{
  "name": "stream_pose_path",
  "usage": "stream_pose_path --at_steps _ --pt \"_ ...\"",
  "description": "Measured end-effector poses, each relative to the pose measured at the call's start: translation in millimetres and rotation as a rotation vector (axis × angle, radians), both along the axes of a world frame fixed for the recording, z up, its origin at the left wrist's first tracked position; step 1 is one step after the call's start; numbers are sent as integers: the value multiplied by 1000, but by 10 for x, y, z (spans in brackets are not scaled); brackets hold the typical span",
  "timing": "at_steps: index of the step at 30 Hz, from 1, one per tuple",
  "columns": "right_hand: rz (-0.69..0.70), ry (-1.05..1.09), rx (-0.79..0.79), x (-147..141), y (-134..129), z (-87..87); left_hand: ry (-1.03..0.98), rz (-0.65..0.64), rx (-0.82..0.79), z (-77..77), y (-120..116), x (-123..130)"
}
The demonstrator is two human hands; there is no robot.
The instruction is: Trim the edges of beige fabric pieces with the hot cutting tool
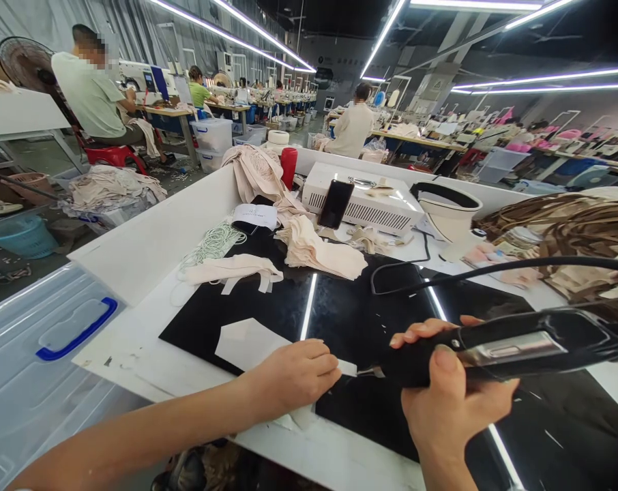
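White piece [252, 343] is lying beneath the nearer left hand [299, 374], whose bunched fingers are holding it on the black board [199, 326]; its long axis is running rightward, narrow end pointing at the blade [376, 372] of the cutter [508, 346] the right hand [452, 395] is gripping.

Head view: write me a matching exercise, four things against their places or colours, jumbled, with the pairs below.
Things
1. corded tool
2. white piece
3. phone
4. looped string

Places or colours
A. pale green
B. upright in front of the white vented box
C. in the right hand
D. partly under the left hand

Pairs: 1-C, 2-D, 3-B, 4-A
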State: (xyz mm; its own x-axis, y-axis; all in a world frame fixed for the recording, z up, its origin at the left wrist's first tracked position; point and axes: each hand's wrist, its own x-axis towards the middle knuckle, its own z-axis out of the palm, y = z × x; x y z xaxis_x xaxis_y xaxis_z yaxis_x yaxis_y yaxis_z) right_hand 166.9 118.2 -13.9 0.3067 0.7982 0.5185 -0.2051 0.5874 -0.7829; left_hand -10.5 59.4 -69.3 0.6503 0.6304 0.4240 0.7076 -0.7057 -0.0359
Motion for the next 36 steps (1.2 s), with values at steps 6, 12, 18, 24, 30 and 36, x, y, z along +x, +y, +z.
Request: stream_pose_path --at_steps 6,12,18,24,30,36 --pt "9 19 2 -14 -8 4 26 77 -58 -56 -50 50" --pt "13 19 4 -28 -16 -15 73 135 -87 -32 -80 81" --pt "16 36 -1 -39 -14 -2 12 138 -122 -73 -65 81" --pt "-8 49 16 -63 52 5 18 132 -138 -78 -56 74" --pt "7 16 -24 -56 59 -82 12 146 -190 -95 -74 67" --pt "9 5 -23 -65 48 -96 -16 159 -256 -71 -82 19"
